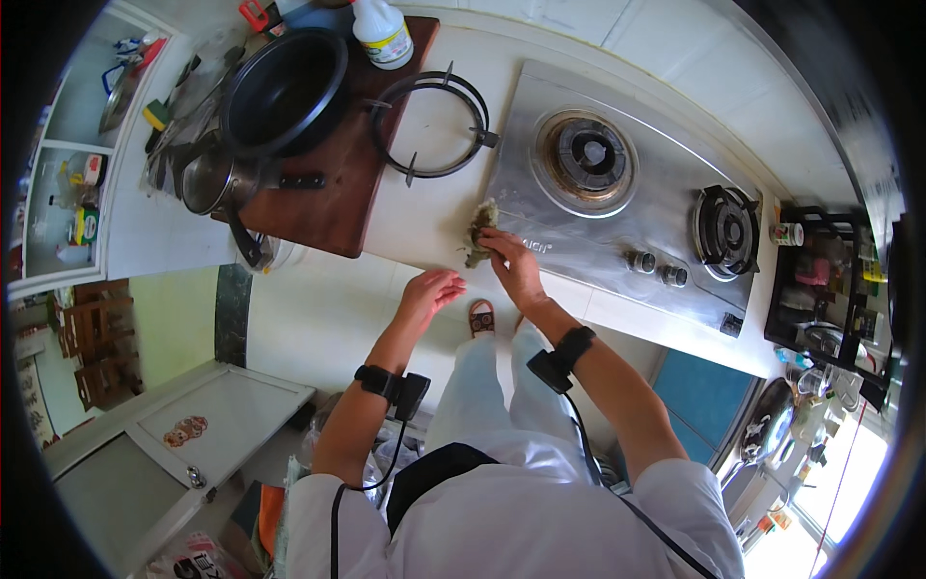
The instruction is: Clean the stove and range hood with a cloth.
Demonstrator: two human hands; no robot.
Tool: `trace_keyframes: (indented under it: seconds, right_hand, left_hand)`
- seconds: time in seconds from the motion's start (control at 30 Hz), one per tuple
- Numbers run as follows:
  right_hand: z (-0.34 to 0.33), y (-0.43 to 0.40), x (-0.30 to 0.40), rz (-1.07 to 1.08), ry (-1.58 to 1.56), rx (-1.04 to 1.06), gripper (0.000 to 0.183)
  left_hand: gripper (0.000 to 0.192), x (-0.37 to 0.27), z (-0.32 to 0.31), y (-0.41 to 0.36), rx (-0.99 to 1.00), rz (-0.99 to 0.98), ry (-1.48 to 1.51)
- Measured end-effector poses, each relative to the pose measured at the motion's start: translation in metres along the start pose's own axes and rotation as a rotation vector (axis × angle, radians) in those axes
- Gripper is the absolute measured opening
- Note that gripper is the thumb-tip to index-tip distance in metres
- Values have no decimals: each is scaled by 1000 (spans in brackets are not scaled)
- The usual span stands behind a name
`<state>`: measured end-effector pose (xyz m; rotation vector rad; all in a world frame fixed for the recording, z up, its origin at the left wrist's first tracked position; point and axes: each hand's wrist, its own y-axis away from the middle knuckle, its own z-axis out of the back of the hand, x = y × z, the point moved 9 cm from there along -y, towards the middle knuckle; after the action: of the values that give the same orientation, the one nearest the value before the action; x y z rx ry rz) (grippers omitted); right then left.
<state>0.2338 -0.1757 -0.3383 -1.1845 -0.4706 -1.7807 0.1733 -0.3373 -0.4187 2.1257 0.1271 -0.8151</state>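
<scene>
My right hand (514,264) grips a crumpled, damp-looking cloth or scrubber (481,230) at the left front edge of a stainless steel gas stove (579,235). To its left, my left hand (432,295) hovers near the counter's front edge with nothing in it, fingers slightly bent and apart. The stove's left burner (589,152) is without its pan support and has a brown-stained ring. A black round pan support (483,108) lies on the white counter (434,217), its left side reaching over a brown wooden board.
On the brown board (333,217) stand a large black pot (289,94) and a white spray bottle (383,36). A saucepan (210,181) sits by its left edge. The right burner (725,231) keeps its support. A black rack (817,289) holds jars at the right.
</scene>
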Motion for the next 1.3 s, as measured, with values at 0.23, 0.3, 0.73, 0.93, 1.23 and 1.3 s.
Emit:
trace_keyframes:
  seconds: [0.23, 0.3, 0.73, 0.93, 1.23, 1.3]
  right_hand:
    - [17, 33, -39, -585, -1085, 21, 27]
    - [27, 38, -20, -614, -1221, 38, 28]
    - [99, 44, -1, -81, -99, -99, 39]
    - [104, 55, 63, 199, 240, 76, 32]
    - [108, 96, -4, 29, 295, -102, 25]
    - [99, 98, -9, 15, 360, -105, 24]
  left_hand:
    - [22, 1, -3, 7, 47, 1, 10]
    - [25, -2, -21, 5, 110, -22, 29]
    - [27, 4, -130, -7, 225, 16, 94]
    - [37, 15, -166, 6, 294, 85, 63]
    - [37, 47, -98, 9, 307, 231, 78]
    - [35, 47, -69, 5, 281, 257, 60]
